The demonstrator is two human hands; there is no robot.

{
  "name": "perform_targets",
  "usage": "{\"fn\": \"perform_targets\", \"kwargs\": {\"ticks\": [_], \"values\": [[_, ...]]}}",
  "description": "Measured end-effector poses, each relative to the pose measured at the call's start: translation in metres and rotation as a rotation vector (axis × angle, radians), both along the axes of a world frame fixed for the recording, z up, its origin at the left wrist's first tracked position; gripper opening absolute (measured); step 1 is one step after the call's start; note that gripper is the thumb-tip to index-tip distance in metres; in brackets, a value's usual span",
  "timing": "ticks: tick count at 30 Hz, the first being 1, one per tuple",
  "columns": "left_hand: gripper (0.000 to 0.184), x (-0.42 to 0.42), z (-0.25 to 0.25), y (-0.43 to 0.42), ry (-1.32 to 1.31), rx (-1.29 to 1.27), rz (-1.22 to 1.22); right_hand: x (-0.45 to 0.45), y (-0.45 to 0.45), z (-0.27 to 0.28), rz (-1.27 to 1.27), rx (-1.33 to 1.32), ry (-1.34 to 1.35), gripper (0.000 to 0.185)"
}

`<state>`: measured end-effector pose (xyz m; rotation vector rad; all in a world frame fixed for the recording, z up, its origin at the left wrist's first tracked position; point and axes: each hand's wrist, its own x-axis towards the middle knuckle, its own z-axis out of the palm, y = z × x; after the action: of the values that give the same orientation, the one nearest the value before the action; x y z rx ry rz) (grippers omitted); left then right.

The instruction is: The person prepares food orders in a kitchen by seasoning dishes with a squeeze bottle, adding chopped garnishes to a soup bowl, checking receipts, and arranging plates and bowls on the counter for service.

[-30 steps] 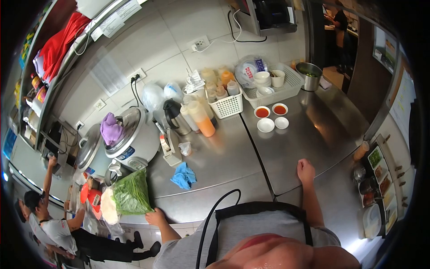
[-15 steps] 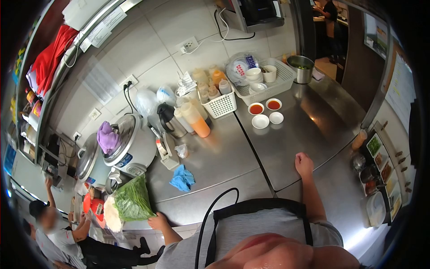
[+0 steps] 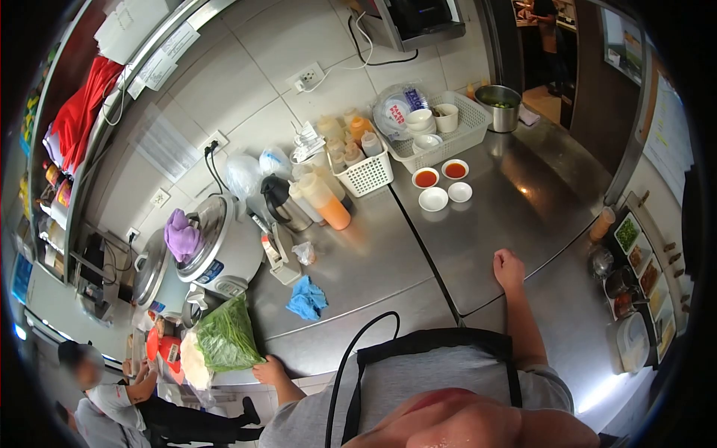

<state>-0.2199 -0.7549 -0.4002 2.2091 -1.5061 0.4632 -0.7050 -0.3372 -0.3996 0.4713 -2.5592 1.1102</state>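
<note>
My right hand [image 3: 509,270] rests as a closed fist on the steel counter [image 3: 493,231], with nothing visible in it. Beyond it stand small white bowls: two hold red sauce [image 3: 426,177], and two white bowls [image 3: 433,198] in front of those look empty. At the counter's front edge, my left hand [image 3: 269,370] lies with its fingers out, beside the corner of a clear bag of green leafy vegetables [image 3: 228,336]. Whether the fingertips touch the bag is hard to see. A crumpled blue cloth [image 3: 307,299] lies past that hand.
Rice cookers [image 3: 224,257], a thermos jug [image 3: 284,201], squeeze bottles [image 3: 325,198] and a tape dispenser [image 3: 281,257] line the left and back. Baskets [image 3: 364,176] and a steel pot [image 3: 499,112] stand behind. Food trays [image 3: 646,280] are at right. A co-worker [image 3: 112,396] stands at far left.
The view has shifted slightly. At far left, the co-worker has moved and a raised arm no longer shows. My two hands stay in place.
</note>
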Motion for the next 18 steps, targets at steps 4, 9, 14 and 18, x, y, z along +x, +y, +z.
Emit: {"fn": "perform_targets", "kwargs": {"ticks": [4, 9, 14, 18], "values": [[0.043, -0.001, 0.003, 0.002, 0.001, 0.019, 0.002, 0.0, 0.0, 0.001, 0.004, 0.001, -0.028, 0.005], [0.041, 0.002, -0.004, -0.003, -0.031, -0.009, -0.001, 0.001, 0.001, 0.005, 0.009, 0.03, -0.003, 0.006], [0.041, 0.006, -0.011, -0.007, -0.055, -0.072, -0.03, 0.0, -0.001, 0.004, 0.006, 0.049, -0.023, 0.007], [0.043, 0.0, 0.002, 0.001, -0.008, 0.022, -0.024, 0.003, 0.001, 0.002, 0.019, 0.046, -0.006, 0.009]]}}
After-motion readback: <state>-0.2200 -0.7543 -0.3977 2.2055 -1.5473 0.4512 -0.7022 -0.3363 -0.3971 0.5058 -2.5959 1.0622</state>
